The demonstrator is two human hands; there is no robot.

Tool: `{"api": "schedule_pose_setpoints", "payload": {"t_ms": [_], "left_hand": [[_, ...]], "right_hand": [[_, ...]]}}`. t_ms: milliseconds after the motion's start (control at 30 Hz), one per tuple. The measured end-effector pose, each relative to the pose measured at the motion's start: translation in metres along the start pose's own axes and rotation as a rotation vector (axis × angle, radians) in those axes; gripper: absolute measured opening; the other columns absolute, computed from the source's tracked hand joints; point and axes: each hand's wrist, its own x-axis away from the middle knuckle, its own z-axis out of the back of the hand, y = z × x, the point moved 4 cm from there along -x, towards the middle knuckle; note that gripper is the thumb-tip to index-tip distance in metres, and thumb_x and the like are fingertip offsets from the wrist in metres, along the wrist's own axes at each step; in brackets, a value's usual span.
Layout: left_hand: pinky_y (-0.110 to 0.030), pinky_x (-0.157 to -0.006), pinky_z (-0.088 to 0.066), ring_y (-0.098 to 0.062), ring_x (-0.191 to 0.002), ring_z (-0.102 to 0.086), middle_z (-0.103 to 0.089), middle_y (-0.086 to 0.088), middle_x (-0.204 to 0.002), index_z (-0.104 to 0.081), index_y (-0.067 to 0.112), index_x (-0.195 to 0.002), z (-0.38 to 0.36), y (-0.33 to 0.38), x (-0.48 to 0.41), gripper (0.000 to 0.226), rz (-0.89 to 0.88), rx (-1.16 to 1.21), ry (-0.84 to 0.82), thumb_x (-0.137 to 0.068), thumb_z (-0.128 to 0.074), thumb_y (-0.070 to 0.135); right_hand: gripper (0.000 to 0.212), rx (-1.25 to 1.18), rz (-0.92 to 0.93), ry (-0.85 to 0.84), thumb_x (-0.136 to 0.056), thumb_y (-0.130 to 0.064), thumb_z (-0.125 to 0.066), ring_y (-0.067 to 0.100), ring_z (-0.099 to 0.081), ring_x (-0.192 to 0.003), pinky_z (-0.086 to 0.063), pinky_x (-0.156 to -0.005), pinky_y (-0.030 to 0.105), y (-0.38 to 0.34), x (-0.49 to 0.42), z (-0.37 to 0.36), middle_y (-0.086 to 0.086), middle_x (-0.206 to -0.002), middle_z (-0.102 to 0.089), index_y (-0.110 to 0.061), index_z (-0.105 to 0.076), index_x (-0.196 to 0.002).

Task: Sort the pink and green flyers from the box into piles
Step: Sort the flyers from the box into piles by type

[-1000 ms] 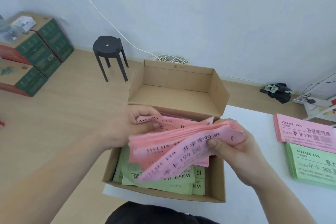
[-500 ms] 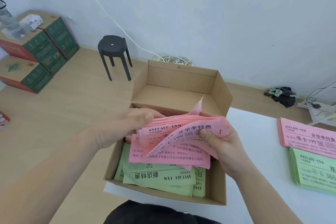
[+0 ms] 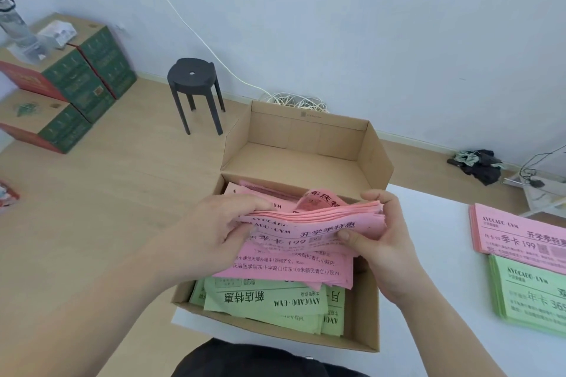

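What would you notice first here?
Probably the thick bunch of pink flyers, held by the left hand and right hand over the open cardboard box. Green flyers lie in the box below them, and a pink pile and a green pile sit on the white table at the right.

Seen from a head-worn camera, a person at a worktop: the bare left forearm point(image 3: 101, 315) and bare right forearm point(image 3: 441, 340) are uncovered right to the frame's edge. The left grip point(image 3: 214, 232) and right grip point(image 3: 386, 254) are bare hands, and the short thumbnail point(image 3: 344, 235) on the right one is plain. Low at centre, a black fabric garment point(image 3: 263, 360) covers the body and carries one small pale speck point(image 3: 309, 357).
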Motion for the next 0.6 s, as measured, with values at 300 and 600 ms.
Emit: {"api": "schedule_pose_setpoints", "payload": {"t_ms": [300,600], "left_hand": [[-0.035,-0.082,-0.063,-0.013,-0.1,-0.075,-0.078,0.007,-0.106,-0.067,0.035,-0.112,-0.021,-0.034,0.026,0.049,0.475,0.635,0.272,-0.085,-0.079,-0.004],[-0.02,-0.074,-0.06,-0.008,-0.092,-0.076,-0.08,0.007,-0.1,-0.065,0.017,-0.111,-0.039,-0.023,0.028,0.036,0.481,0.729,0.391,-0.085,-0.08,-0.003]], "right_hand": [[0.041,0.015,-0.014,-0.095,-0.078,0.021,-0.072,0.034,-0.068,-0.117,-0.06,-0.085,0.039,0.008,-0.005,-0.002,0.011,-0.121,-0.073,-0.005,-0.059,-0.107],[0.047,-0.022,-0.005,-0.06,-0.072,0.01,-0.079,0.033,-0.073,-0.102,-0.06,-0.078,0.037,0.013,-0.006,-0.011,0.021,-0.109,-0.074,0.003,-0.057,-0.113]]}}
